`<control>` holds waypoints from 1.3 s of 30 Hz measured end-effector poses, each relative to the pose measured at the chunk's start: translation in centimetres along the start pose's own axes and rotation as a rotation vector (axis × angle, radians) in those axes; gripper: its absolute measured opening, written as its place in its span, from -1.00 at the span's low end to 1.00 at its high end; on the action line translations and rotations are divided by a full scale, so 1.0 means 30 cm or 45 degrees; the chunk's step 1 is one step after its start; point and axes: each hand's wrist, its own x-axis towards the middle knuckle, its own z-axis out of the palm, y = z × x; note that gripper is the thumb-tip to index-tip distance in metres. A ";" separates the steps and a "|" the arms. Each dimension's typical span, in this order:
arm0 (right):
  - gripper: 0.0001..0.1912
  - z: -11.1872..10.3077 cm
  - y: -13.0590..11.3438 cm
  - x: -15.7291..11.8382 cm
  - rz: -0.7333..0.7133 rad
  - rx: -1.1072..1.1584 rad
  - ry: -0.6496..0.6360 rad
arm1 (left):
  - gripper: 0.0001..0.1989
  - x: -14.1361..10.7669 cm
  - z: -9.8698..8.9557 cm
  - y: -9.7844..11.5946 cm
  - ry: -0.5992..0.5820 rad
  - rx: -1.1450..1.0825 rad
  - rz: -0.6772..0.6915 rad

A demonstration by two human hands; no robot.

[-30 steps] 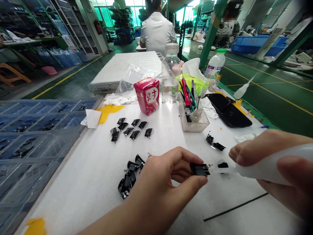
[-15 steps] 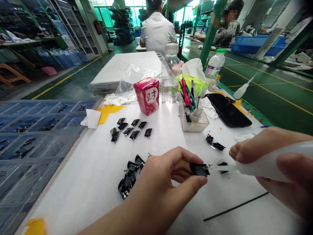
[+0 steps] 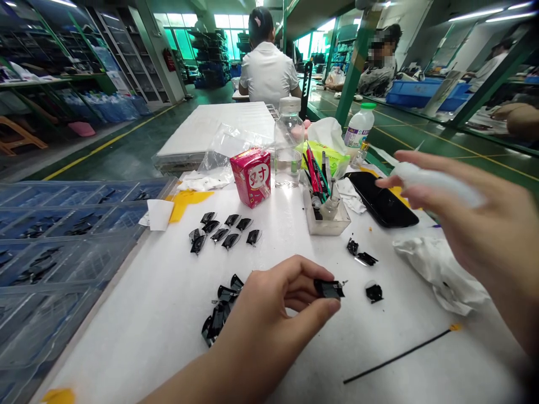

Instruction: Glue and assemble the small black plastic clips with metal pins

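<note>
Between the thumb and fingers of my left hand [image 3: 278, 314] is a small black plastic part [image 3: 329, 288] with a thin metal tip at its right end. My right hand [image 3: 458, 207] is raised at the right, its fingers round a white squeeze bottle [image 3: 442, 184]; motion blurs it a little. Behind my left hand lies a pile of similar black parts [image 3: 219, 308], partly covered by the hand. Farther back, several black parts with clear edges [image 3: 231, 241] are spread out. A few more black pieces [image 3: 374, 292] lie right of my left hand.
Compartment trays [image 3: 84, 247] of black parts stand at the left. A red drink carton [image 3: 251, 178], clear bottle [image 3: 288, 163], tool box [image 3: 328, 225] and black tray [image 3: 379, 202] stand at the back. A crumpled white cloth [image 3: 442, 275] and thin black rod [image 3: 396, 357] lie right.
My right hand has lifted the squeeze bottle up and back, away from the black part. My left hand still holds the part, slightly farther left in view. The white cloth now shows more fully.
</note>
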 end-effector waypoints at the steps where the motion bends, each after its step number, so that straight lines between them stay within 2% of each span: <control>1: -0.53 0.006 0.019 0.022 0.052 -0.018 -0.089 | -0.82 0.001 -0.002 0.003 -0.006 -0.042 -0.020; 3: -0.64 0.028 0.061 0.052 0.103 -0.058 -0.288 | -0.76 0.005 -0.009 0.007 -0.039 -0.163 -0.088; 5: -0.69 0.057 0.105 0.067 0.119 -0.126 -0.397 | -0.69 0.010 -0.016 0.011 -0.085 -0.302 -0.160; 10: -0.63 0.088 0.189 0.077 0.127 -0.282 -0.436 | -0.75 0.018 -0.031 0.011 -0.098 -0.481 -0.171; 13: -0.57 0.057 0.179 0.085 0.080 -0.302 -0.286 | -0.77 0.018 -0.032 0.007 -0.084 -0.495 -0.149; 16: -0.57 0.027 0.114 0.079 0.022 -0.335 -0.015 | -0.77 0.017 -0.032 0.004 -0.088 -0.480 -0.138; 17: -0.61 0.025 0.086 0.072 0.007 -0.340 0.004 | -0.77 0.016 -0.033 0.005 -0.090 -0.477 -0.138; 19: -0.66 0.032 0.038 0.049 -0.020 -0.345 -0.153 | -0.77 0.014 -0.034 0.008 -0.086 -0.479 -0.138; 23: -0.76 0.053 0.002 -0.003 -0.040 -0.469 -0.628 | -0.75 0.012 -0.037 0.015 -0.075 -0.473 -0.142; 25: -0.82 0.054 0.012 -0.022 -0.042 -0.527 -0.762 | -0.76 0.014 -0.038 0.015 -0.087 -0.466 -0.137; 27: -0.77 0.052 0.027 -0.035 -0.050 -0.551 -0.859 | -0.77 0.017 -0.038 0.013 -0.092 -0.466 -0.142; 30: -0.74 0.049 0.039 -0.044 -0.062 -0.565 -0.951 | -0.77 0.020 -0.038 0.010 -0.084 -0.460 -0.150; 34: -0.74 0.058 0.039 -0.043 -0.071 -0.565 -0.972 | -0.75 0.024 -0.041 0.008 -0.088 -0.451 -0.148; 39: -0.86 0.078 0.032 -0.032 -0.067 -0.503 -0.985 | -0.78 0.020 -0.043 0.010 -0.071 -0.455 -0.157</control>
